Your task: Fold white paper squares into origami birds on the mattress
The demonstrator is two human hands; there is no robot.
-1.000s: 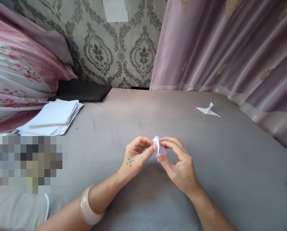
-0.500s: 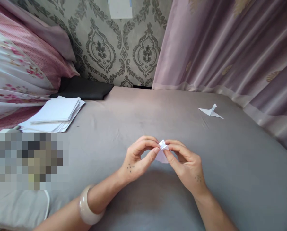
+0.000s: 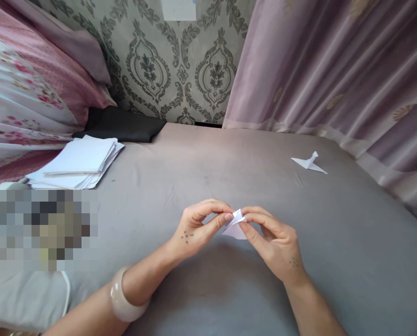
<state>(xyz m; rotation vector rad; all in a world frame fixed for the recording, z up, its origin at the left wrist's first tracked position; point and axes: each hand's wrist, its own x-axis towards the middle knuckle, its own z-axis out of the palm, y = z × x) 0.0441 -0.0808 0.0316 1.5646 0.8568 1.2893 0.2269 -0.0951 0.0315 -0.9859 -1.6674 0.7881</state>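
Note:
A small piece of folded white paper [image 3: 235, 229] is held up between both hands, above the grey sheet. My left hand [image 3: 201, 228] pinches its left side between thumb and fingers. On the opposite side, the thumb and fingers of my right hand [image 3: 273, 242] are closed on the paper. Fingertips hide part of the folds at the top, while a flat flap hangs below them. A folded white paper bird [image 3: 309, 163] with two pointed ends lies at the back right, apart from my hands.
Stacked white paper sheets [image 3: 80, 156] lie at the back left, near a black folded item [image 3: 124, 125]. A white power strip [image 3: 0, 205] and a blurred-out patch [image 3: 51, 228] are at the left. Pink curtains [image 3: 299, 70] hang along the right side.
The folded paper has tilted between my fingers, and more of its lower flap shows on the left. Both hands keep their pinch; the whole view has shifted slightly.

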